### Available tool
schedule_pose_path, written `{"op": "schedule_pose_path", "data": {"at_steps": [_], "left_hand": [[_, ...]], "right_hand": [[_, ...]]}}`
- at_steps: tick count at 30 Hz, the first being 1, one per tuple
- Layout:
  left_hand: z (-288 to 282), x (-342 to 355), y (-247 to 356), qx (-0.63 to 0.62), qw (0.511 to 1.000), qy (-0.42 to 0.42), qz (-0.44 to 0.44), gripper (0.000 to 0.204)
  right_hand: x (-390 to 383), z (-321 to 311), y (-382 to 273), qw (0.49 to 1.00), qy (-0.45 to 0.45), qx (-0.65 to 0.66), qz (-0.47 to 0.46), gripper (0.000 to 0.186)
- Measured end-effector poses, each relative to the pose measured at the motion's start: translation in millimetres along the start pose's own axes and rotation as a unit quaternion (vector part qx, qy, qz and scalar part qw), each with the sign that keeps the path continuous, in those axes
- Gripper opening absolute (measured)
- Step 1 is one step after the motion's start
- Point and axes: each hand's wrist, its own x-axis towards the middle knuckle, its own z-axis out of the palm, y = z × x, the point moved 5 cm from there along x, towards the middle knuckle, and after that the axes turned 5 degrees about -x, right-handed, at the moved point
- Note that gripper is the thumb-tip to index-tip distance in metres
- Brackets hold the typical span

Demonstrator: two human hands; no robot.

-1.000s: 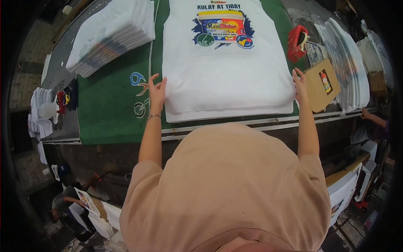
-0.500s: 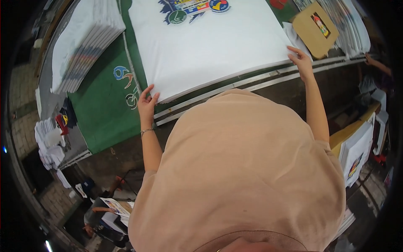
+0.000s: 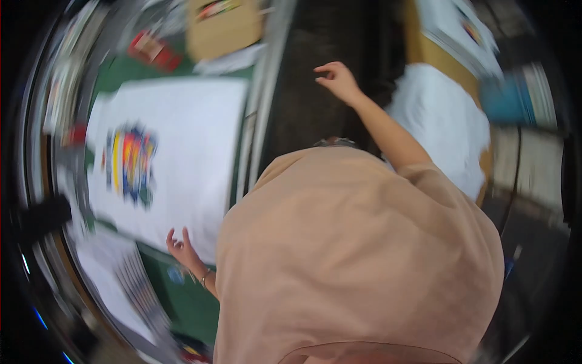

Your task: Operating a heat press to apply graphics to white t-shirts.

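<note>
A white cloth piece with a colourful print lies flat on the green table to my left. My left hand is over its near edge, thumb and fingers apart, holding nothing; whether it touches the cloth I cannot tell. Out over the dark gap between table and stand, my right hand hangs in the air with a bent index finger and thumb apart, and nothing shows between them. To the right of that arm is a heap of plain white cloth.
A brown cardboard piece and a red container lie at the table's far end. Layered white sheets sit at lower left. A stack of printed white sheets rests on the yellow-brown stand. A metal rail edges the table.
My view has swung to the right, so the table now lies on my left. My right hand has left the cloth's edge and reached over the gap; my left hand stays by the cloth.
</note>
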Motion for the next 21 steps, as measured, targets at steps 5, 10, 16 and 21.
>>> {"op": "schedule_pose_path", "data": {"at_steps": [5,10,16,21], "left_hand": [[159,31,148,-0.063,0.970,-0.195,0.127,0.030],[312,-41,261,-0.075,0.874,-0.406,0.255,0.027],[475,-196,359,-0.095,0.727,-0.618,0.284,0.022],[571,-319,429,-0.060,0.601,-0.721,0.339,0.025]], "right_hand": [[-97,-136,139,0.951,0.237,0.033,0.197,0.024],[-282,-238,268,0.784,0.509,-0.005,0.354,0.013],[-480,-259,338,0.401,0.594,-0.082,0.693,0.018],[-552,-241,349,0.251,0.579,-0.061,0.774,0.027]]}}
